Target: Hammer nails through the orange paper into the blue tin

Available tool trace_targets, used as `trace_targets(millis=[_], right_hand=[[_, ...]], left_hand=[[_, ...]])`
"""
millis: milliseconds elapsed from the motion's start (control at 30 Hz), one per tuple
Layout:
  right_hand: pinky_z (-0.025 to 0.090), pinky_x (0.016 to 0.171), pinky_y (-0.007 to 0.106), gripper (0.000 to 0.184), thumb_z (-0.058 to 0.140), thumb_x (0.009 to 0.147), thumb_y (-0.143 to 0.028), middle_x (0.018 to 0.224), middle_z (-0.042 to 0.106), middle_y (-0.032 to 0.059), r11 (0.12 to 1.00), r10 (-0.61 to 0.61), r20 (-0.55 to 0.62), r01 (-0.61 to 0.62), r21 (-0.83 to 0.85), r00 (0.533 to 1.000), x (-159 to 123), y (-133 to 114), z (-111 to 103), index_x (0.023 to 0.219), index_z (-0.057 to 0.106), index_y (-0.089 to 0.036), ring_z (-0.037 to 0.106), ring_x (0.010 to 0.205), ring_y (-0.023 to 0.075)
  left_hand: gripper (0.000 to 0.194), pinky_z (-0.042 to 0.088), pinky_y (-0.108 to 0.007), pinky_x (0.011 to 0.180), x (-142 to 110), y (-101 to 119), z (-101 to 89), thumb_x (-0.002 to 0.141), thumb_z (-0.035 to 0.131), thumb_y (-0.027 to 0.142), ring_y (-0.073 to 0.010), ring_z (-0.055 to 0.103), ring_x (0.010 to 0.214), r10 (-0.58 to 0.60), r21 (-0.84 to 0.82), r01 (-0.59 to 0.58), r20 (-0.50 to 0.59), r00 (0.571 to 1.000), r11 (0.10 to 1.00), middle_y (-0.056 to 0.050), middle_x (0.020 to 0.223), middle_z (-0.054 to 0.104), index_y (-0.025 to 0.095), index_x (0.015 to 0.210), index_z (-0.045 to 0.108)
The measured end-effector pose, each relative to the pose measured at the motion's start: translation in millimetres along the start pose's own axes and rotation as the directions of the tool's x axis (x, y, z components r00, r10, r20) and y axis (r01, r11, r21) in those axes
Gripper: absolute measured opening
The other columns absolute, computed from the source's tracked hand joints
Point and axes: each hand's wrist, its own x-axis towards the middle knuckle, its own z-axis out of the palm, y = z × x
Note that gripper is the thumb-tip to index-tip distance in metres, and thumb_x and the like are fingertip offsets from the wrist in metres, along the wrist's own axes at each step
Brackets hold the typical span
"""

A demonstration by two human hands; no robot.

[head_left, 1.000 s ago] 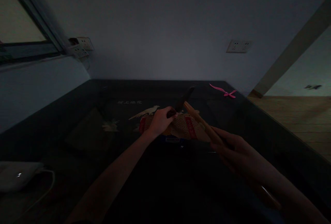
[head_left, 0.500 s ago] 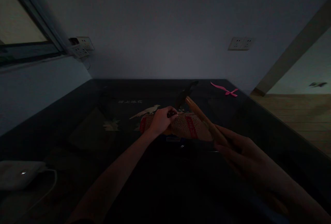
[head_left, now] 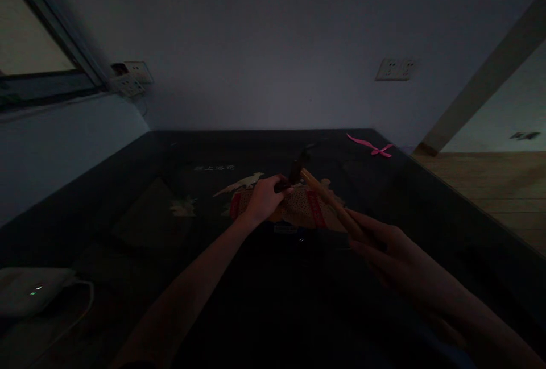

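Observation:
In the dim light, my right hand (head_left: 379, 249) is wrapped round the wooden handle of a hammer (head_left: 328, 195). The dark hammer head (head_left: 296, 171) is just beside the fingertips of my left hand, and its far tip is blurred. My left hand (head_left: 267, 195) has its fingers curled in a pinch; a small dark reddish-brown thing shows at the fingertips, too dark to name. Under the left hand and the handle lies a long dotted package (head_left: 298, 204) with red bands, partly covered by that hand.
Everything lies on a dark glossy tabletop (head_left: 205, 278) with a bird print. A pink ribbon (head_left: 375, 150) is at the back right. At the near left sits a white device (head_left: 32, 289) with a cable. The wall has sockets (head_left: 394, 69) behind the table.
The hammer head has come down and left, closer to my left hand's fingertips. My right hand has shifted slightly left with the handle; my left hand stays in place.

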Motion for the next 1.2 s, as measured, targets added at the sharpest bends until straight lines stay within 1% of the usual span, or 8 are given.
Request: trace_targets(millis=[133, 267, 400, 500, 600, 800, 967, 1200], right_hand=[[0.055, 0.084, 0.044, 0.049, 0.067, 0.08, -0.033, 0.106, 0.074, 0.0048, 1.0, 0.015, -0.012, -0.015, 0.01, 1.0, -1.3, 0.9, -1.4, 0.128, 0.062, -0.027, 0.064, 0.104, 0.0329], [0.055, 0.084, 0.039, 0.05, 0.066, 0.082, -0.033, 0.098, 0.073, 0.0041, 1.0, 0.016, -0.026, -0.015, 0.017, 1.0, -2.7, -0.7, -1.7, 0.131, 0.06, -0.025, 0.066, 0.098, 0.0285], [0.057, 0.057, 0.031, 0.046, 0.069, 0.077, -0.028, 0.062, 0.067, -0.0008, 0.998, 0.041, 0.009, -0.041, 0.041, 0.999, -0.2, 0.7, -0.4, 0.123, 0.066, -0.027, 0.068, 0.072, 0.0252], [0.048, 0.04, 0.025, 0.052, 0.07, 0.075, -0.026, 0.058, 0.064, -0.0027, 0.993, 0.063, 0.021, -0.065, 0.094, 0.998, -0.6, -0.2, -0.9, 0.126, 0.064, -0.029, 0.061, 0.051, 0.019], [0.041, 0.035, 0.022, 0.056, 0.068, 0.077, -0.028, 0.059, 0.063, -0.0031, 0.994, 0.07, 0.007, -0.07, 0.088, 0.998, -1.9, -0.8, -1.3, 0.132, 0.059, -0.028, 0.052, 0.043, 0.0143], [0.041, 0.038, 0.021, 0.051, 0.058, 0.083, -0.032, 0.064, 0.061, -0.0019, 0.995, 0.055, 0.075, -0.048, -0.086, 0.996, 0.3, 1.5, -1.1, 0.132, 0.058, -0.018, 0.048, 0.046, 0.0119], [0.046, 0.043, 0.023, 0.057, 0.055, 0.085, -0.037, 0.071, 0.064, 0.0007, 0.994, 0.076, 0.04, -0.072, -0.086, 0.996, -1.1, 2.9, -3.8, 0.139, 0.05, -0.018, 0.056, 0.055, 0.0158], [0.043, 0.04, 0.023, 0.055, 0.057, 0.083, -0.034, 0.063, 0.059, -0.0019, 0.995, 0.055, 0.099, -0.046, -0.089, 0.994, 3.1, 3.3, -1.6, 0.135, 0.055, -0.018, 0.05, 0.047, 0.0139]], left_hand=[[0.007, 0.053, -0.031, 0.077, 0.6, -1.8, 0.1, 0.079, 0.067, 0.017, -0.0193, 0.068, 0.081, 0.016, 0.003, -0.016, -0.001, 1.0, 1.0, -0.004, 0.087, 0.073, 0.018, 0.086, 0.068], [0.007, 0.053, -0.032, 0.077, 0.7, -3.6, 1.8, 0.08, 0.067, 0.02, -0.0194, 0.068, 0.082, 0.019, -0.001, -0.019, -0.015, 1.0, 1.0, -0.005, 0.087, 0.073, 0.018, 0.086, 0.067], [0.009, 0.053, -0.032, 0.077, 0.2, -3.0, 1.4, 0.079, 0.068, 0.019, -0.0201, 0.068, 0.081, 0.012, 0.029, -0.011, -0.013, 1.0, 1.0, -0.004, 0.087, 0.073, 0.018, 0.087, 0.068], [0.007, 0.053, -0.031, 0.077, 0.1, -1.6, 0.4, 0.079, 0.067, 0.017, -0.0194, 0.068, 0.081, 0.022, 0.02, -0.022, -0.012, 1.0, 1.0, -0.004, 0.086, 0.073, 0.017, 0.086, 0.067], [0.006, 0.053, -0.031, 0.077, 0.3, -0.3, 0.3, 0.079, 0.067, 0.016, -0.0189, 0.068, 0.081, 0.017, -0.005, -0.017, -0.013, 1.0, 1.0, -0.005, 0.086, 0.072, 0.017, 0.085, 0.067], [0.009, 0.052, -0.03, 0.075, 0.7, 0.8, 0.3, 0.078, 0.067, 0.013, -0.0188, 0.068, 0.08, -0.022, -0.01, 0.022, 0.002, 1.0, 1.0, -0.005, 0.086, 0.073, 0.015, 0.087, 0.068], [0.008, 0.051, -0.03, 0.076, 1.9, 2.6, 0.2, 0.078, 0.068, 0.013, -0.0187, 0.068, 0.081, -0.041, 0.013, 0.041, 0.005, 0.999, 0.999, -0.005, 0.086, 0.073, 0.015, 0.086, 0.068], [0.012, 0.051, -0.028, 0.077, 2.2, 4.8, -0.5, 0.077, 0.07, 0.012, -0.0185, 0.068, 0.082, -0.057, 0.028, 0.057, -0.008, 0.998, 0.998, -0.005, 0.089, 0.074, 0.016, 0.088, 0.069]])
